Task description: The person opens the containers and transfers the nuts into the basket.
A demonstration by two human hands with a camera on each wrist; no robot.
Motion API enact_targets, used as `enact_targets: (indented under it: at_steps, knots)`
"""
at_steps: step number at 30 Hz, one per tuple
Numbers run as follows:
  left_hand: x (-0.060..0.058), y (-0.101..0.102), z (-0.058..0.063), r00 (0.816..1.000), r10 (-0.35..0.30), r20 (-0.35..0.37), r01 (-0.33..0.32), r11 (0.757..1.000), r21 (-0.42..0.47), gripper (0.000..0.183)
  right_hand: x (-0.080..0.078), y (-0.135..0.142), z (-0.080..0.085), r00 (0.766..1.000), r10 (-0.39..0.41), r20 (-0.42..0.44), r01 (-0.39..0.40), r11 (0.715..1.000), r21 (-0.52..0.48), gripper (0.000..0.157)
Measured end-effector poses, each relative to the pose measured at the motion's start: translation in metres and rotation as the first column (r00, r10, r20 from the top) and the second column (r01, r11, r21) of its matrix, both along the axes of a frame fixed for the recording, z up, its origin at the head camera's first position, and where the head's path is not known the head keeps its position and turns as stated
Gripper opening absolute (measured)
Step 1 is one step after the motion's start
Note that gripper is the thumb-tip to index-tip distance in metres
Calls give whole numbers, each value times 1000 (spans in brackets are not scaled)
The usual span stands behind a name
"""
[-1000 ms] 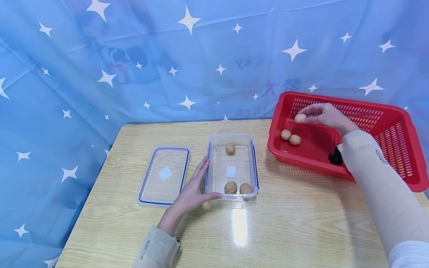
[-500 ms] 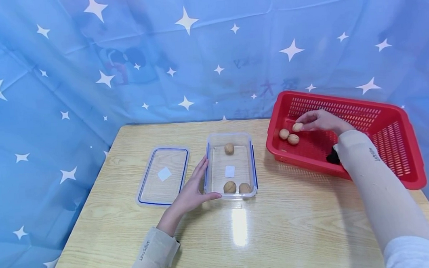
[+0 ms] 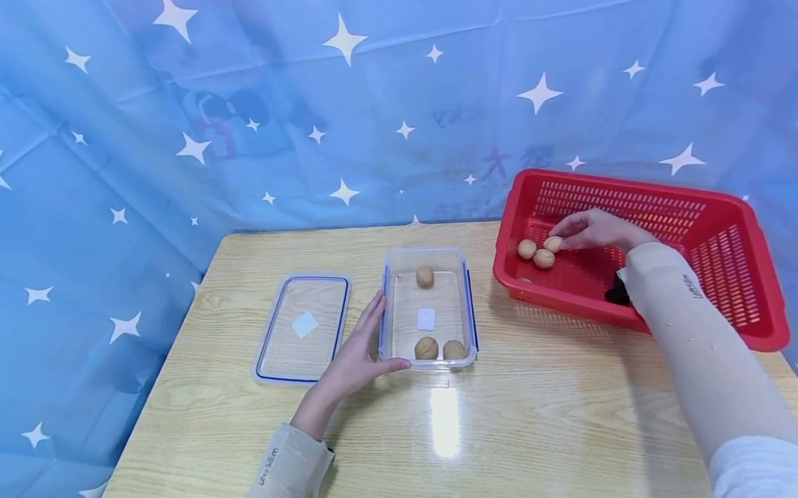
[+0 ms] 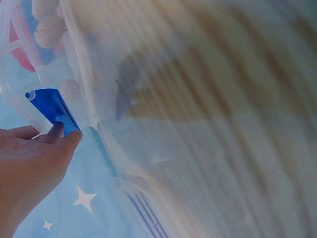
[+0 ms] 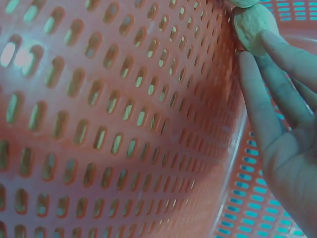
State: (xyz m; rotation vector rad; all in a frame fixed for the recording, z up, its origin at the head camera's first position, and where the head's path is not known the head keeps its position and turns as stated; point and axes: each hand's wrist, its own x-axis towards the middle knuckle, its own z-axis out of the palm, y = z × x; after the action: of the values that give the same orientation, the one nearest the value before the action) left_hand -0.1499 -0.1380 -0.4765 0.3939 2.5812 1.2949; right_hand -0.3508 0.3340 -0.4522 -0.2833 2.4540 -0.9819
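In the head view, my left hand (image 3: 352, 366) rests against the left side of a clear plastic food container (image 3: 403, 331), fingers extended along the wall and thumb at the near corner. In the left wrist view its fingertips touch a blue latch (image 4: 53, 108). Three walnuts lie inside the container, one walnut (image 3: 424, 278) at the far end and two at the near end. My right hand (image 3: 594, 231) reaches into a red basket (image 3: 578, 311) and pinches a walnut (image 5: 252, 27) between thumb and fingers. Right beside it are two more walnuts (image 3: 544, 259) on the basket floor.
A clear lid (image 3: 321, 313) with a blue seal lies flat left of the container. The wooden table (image 3: 517, 431) ends against a blue star-printed curtain (image 3: 282, 89) at the back and left. The basket's raised walls surround my right hand.
My right hand has lowered the pinched walnut toward the basket floor, close to the two others there. The left hand and the container stay put; the head view shifts slightly.
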Motion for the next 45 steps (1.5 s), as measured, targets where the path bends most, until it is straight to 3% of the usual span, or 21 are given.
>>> enact_targets:
  at_steps: [20, 34, 45]
  knots:
    - [2, 0, 2, 1000, -5, -11, 5, 1000, 8, 113, 1, 3, 13, 998, -43, -41, 41, 997, -59, 48]
    - [2, 0, 1, 1000, -7, -20, 7, 1000, 9, 113, 8, -4, 36, 996, -59, -73, 52, 994, -100, 59]
    - [2, 0, 2, 1000, 3, -17, -2, 1000, 16, 112, 9, -17, 58, 994, -40, -99, 27, 991, -127, 57]
